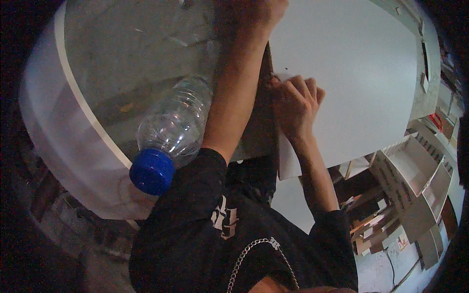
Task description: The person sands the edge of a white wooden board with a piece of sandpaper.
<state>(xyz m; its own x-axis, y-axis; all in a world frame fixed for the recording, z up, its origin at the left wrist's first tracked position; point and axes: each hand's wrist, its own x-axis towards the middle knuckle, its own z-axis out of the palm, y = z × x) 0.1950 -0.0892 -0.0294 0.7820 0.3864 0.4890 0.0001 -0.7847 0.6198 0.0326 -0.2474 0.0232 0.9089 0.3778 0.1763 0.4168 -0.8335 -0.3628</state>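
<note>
My left hand (254, 13) reaches to the top edge of the view with its fingers curled; what it holds is cut off there. My right hand (294, 100) grips the left edge of a large white board (356, 73), fingers curled over it. A thin dark panel (264, 122) stands on edge between my two forearms, against the board. A clear plastic bottle (173, 124) with a blue cap (152, 171) lies tilted beside my left elbow, cap toward me. It looks empty.
A round surface with a white rim (73, 93) curves along the left, grey inside. White shelf units (415, 171) and loose cardboard pieces (371, 229) lie on the floor at the lower right. My black shirt (195, 234) fills the bottom.
</note>
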